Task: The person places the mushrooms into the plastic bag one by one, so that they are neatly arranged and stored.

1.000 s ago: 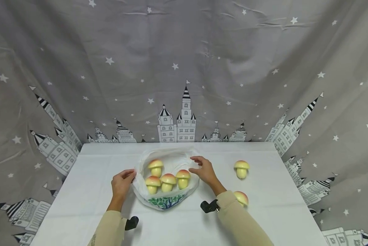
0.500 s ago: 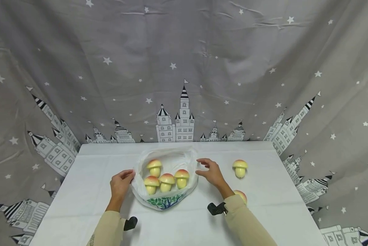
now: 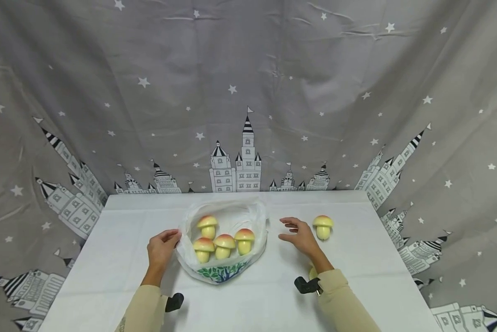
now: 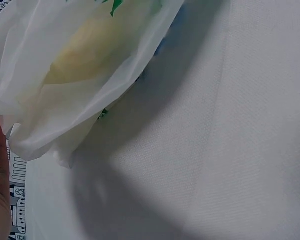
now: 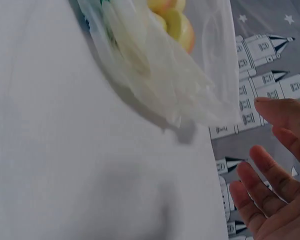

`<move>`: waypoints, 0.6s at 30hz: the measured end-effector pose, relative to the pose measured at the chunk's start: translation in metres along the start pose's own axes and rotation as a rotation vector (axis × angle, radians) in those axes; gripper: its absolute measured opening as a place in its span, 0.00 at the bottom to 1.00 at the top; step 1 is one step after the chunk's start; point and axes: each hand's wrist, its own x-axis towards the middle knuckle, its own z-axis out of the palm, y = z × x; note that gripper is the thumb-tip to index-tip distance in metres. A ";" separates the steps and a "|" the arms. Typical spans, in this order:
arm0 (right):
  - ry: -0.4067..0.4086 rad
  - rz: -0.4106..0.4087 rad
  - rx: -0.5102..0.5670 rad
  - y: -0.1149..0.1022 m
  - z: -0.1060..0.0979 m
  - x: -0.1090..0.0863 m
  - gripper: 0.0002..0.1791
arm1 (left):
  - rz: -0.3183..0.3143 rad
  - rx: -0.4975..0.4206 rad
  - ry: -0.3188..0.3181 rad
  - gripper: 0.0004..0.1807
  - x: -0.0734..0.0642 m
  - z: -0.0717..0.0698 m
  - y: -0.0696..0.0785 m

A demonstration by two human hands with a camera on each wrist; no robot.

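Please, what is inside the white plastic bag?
Four red-and-yellow mushrooms are visible inside the white plastic bag: three abreast toward the front, one behind at the left. Whatever lies beneath them is covered and cannot be seen.

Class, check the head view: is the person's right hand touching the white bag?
No, the right hand is apart from the white bag, with white tabletop showing between them.

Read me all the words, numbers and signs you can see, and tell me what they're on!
None: I can't read any words, numbers or brands here.
The white bag shows a green-and-blue tree picture.
The grey curtain has castles and stars.
A faint mark on the left sleeve is too small to make out.
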 end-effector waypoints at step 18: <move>-0.060 0.056 0.038 0.027 -0.048 -0.032 0.27 | 0.004 -0.013 0.001 0.14 -0.001 0.002 0.003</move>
